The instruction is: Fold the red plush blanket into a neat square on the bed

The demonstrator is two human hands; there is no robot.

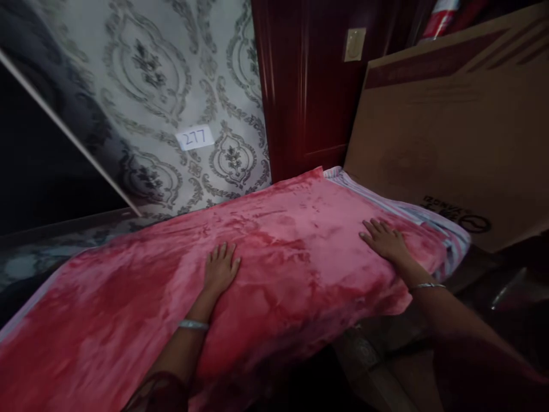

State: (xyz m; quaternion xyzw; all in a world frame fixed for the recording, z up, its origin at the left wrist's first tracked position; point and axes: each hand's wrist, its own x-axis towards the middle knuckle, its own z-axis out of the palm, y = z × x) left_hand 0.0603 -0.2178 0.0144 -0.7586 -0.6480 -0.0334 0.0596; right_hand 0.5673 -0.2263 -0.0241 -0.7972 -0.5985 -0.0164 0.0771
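A red and pink plush blanket (274,269) lies spread over a long raised surface, its front edge hanging down. My left hand (221,268) rests flat on the middle of it, fingers apart. Farther right, my right hand (385,238) lies flat on the blanket as well, with its fingers stretched out. Neither hand grips the cloth. A striped cloth (403,203) shows from under the blanket along the right end. Some low wrinkles run across the pile between the hands.
A large cardboard box (454,126) stands behind the right end. Patterned wallpaper (158,80) with a paper label (195,137) reading 277 and a dark red wooden panel (300,86) border the back. At left is a dark panel (47,154) with a pale edge.
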